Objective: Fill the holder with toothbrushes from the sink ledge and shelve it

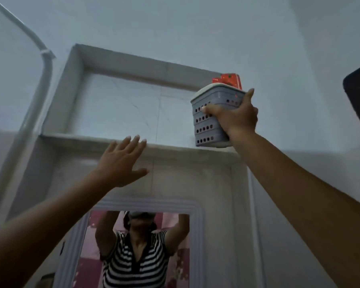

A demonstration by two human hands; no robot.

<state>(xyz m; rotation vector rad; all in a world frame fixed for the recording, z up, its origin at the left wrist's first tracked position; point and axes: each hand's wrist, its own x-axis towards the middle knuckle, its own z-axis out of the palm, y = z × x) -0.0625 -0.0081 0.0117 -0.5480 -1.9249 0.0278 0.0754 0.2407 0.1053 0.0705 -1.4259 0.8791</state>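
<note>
Right hand (235,117) fingers (211,110) wrapped round holder (208,123) mid-wall, base at shelf (92,140) right end. Left hand (121,161) fingers spread, empty, near shelf edge. Holder looks light, stiff perforated plastic; top-heavy if loaded, so grip low.

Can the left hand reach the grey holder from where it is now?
Probably yes. The left hand is open and empty at the shelf edge, with bare ledge between it and the holder, which the right hand grips.
</note>
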